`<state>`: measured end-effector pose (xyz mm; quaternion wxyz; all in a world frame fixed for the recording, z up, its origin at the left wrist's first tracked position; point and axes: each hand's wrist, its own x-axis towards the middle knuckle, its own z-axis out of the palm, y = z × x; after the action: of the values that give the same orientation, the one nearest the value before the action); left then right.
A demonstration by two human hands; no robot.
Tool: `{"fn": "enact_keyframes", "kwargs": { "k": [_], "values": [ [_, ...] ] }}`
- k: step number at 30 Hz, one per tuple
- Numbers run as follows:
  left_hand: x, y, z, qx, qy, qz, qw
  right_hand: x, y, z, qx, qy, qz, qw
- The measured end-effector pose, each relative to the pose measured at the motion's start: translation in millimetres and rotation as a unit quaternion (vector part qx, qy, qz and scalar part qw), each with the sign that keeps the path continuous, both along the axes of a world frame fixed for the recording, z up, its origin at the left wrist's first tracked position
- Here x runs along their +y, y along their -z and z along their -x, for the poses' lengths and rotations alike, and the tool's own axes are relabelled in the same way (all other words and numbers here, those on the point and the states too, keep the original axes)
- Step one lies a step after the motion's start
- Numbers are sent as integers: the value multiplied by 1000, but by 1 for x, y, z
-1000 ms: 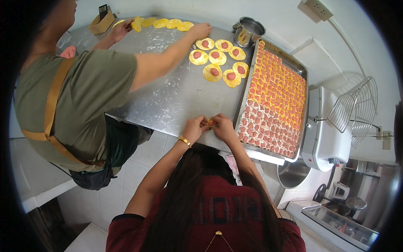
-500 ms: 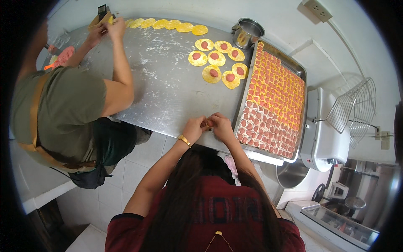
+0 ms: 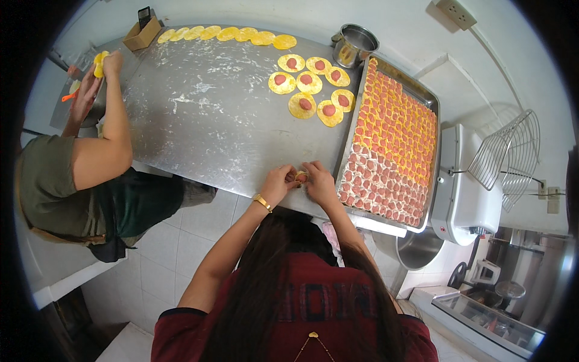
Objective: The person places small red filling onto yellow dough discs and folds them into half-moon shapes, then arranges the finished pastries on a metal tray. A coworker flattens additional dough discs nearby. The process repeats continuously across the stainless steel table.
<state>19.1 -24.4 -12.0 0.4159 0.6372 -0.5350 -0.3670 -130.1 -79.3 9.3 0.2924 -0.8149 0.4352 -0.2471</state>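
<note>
Near the front edge of the steel table, my left hand (image 3: pixel 280 184) pinches a small open-topped dumpling (image 3: pixel 301 177), pink filling showing inside a gathered yellow wrapper. Close on its other side is my right hand (image 3: pixel 319 183), fingers bent at the wrapper's rim. Farther up the table lie several round yellow wrappers (image 3: pixel 310 83), each with a lump of pink meat filling (image 3: pixel 306 79). Just right of my hands stands a large metal tray (image 3: pixel 349 146) packed with rows of finished dumplings (image 3: pixel 392 145), yellow-wrapped toward the back and paler toward the front.
A row of bare yellow wrappers (image 3: pixel 228 34) lines the table's far edge. A steel pot (image 3: pixel 356 46) stands behind the tray. At left a co-worker (image 3: pixel 57 169) holds yellow wrappers (image 3: pixel 100 64) beside a small cardboard box (image 3: pixel 142 37). A white machine (image 3: pixel 461 187) stands right.
My right fingers have spread slightly from the dumpling, so its pink filling shows more. The co-worker has moved left, away from the cardboard box, with yellow wrappers in hand.
</note>
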Motion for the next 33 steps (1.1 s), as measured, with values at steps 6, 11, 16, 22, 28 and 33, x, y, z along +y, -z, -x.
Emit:
{"fn": "enact_keyframes", "kwargs": {
  "k": [6,11,16,22,28,33],
  "values": [
    [-3,2,1,-28,6,-3,1000,1,5,-4,-1,-1,-34,999],
    [-5,1,3,-19,-2,-25,999,-2,0,-2,-36,9,-46,998],
    [-6,1,2,32,-7,3,999,-1,-4,-4,6,28,-60,998],
    [-9,1,-2,-1,17,-20,1000,-8,-4,-1,18,13,-62,998],
    [-3,1,-10,26,-5,-21,999,-4,-5,1,25,-13,-45,999],
    [-6,-2,-6,-12,-13,-6,1000,-3,2,-6,19,-26,-60,998]
  ]
}}
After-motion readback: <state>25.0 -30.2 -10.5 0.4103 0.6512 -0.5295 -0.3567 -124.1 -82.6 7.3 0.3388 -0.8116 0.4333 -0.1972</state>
